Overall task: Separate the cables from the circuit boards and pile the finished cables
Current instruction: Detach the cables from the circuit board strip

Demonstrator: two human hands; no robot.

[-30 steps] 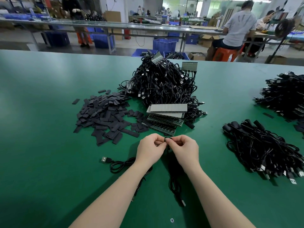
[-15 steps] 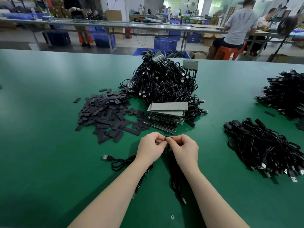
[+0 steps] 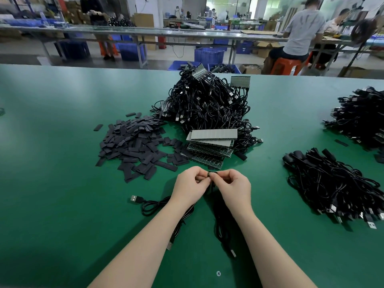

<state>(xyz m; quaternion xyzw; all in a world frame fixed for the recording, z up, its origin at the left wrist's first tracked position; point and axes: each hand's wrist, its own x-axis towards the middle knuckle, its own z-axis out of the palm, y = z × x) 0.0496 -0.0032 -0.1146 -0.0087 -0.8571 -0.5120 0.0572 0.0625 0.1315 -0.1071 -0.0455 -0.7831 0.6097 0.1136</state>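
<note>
At a green table [image 3: 62, 204], the left hand [image 3: 191, 187] and right hand [image 3: 233, 187] together pinch a small circuit board [image 3: 212, 173], apparently to snap it apart; its cables [image 3: 220, 225] trail toward six o'clock. Finished cables [image 3: 336, 190] lie piled at three o'clock.

No text, label, brand or number can be read anywhere in the view. The circuit boards [image 3: 209, 151] stacked on the bench [image 3: 62, 183] carry marks too small and blurred to make out, and the USB plugs show no legible logo. The boxes and crates in the background bear no legible lettering. A small round mark [image 3: 218, 273] with a cross in it sits on the bench near its front edge; it is not a readable sign.
</note>
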